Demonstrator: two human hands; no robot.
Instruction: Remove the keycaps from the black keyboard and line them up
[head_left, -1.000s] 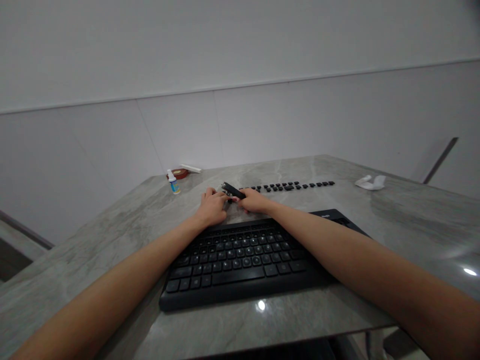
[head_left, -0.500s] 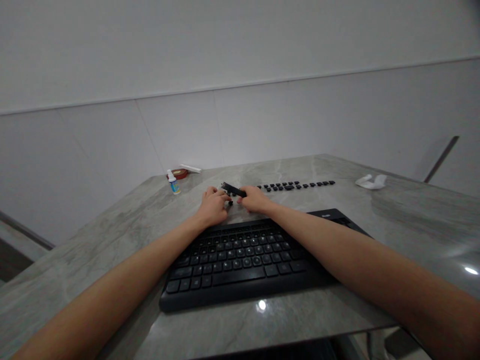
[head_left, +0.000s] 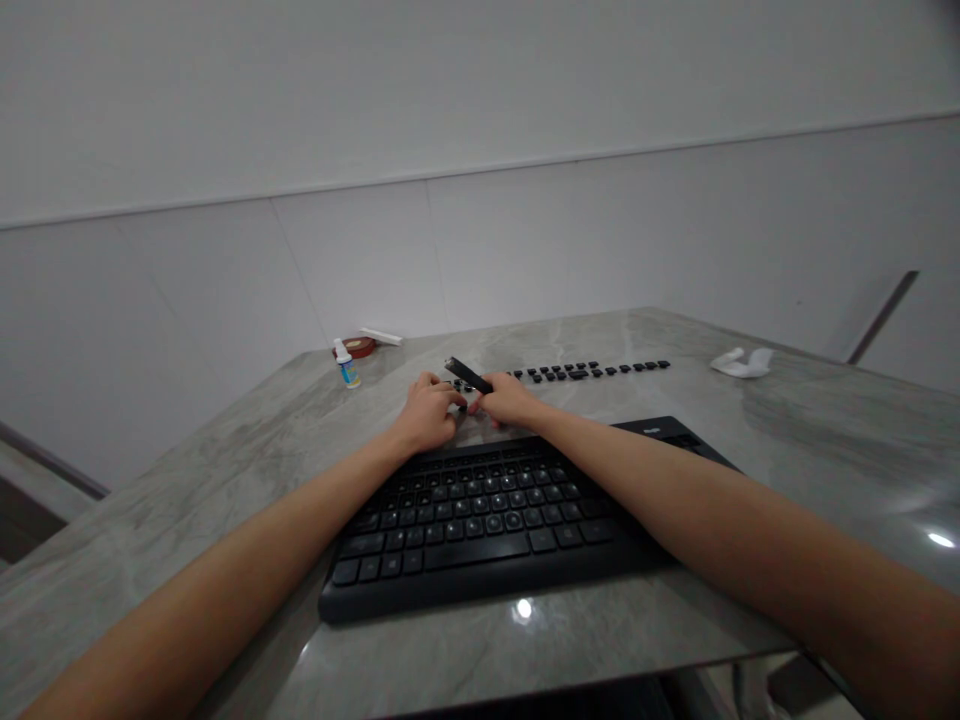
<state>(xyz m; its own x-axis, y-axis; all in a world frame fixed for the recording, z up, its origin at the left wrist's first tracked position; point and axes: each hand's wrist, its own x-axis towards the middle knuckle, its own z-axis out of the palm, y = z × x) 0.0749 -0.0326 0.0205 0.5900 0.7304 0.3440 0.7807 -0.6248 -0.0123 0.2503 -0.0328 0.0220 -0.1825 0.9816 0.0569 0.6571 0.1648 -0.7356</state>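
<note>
My left hand [head_left: 431, 412] is bent over the table behind the keyboard, its fingers closed at a small black keycap [head_left: 462, 409]. Close beside it, my right hand [head_left: 511, 400] grips a slim black stick-like tool [head_left: 469, 375]; its far end points up and to the left, and its kind is unclear. The right fingertips are close to the same keycap. Under my forearms lies a black keyboard [head_left: 480, 548], with key places in its upper left rows showing no caps.
Loose black keycaps [head_left: 577, 375] lie in two rows behind my right hand. A small white spray bottle [head_left: 348, 366] stands back left, near a reddish-brown object [head_left: 361, 347] and a white strip [head_left: 382, 337]. Crumpled white tissue [head_left: 742, 364] rests at the right. A wall [head_left: 495, 250] rises behind the table.
The tool in my right hand has tilted more upright, and the right fingertips have moved left, closer to the keycap. My left hand has barely moved.
</note>
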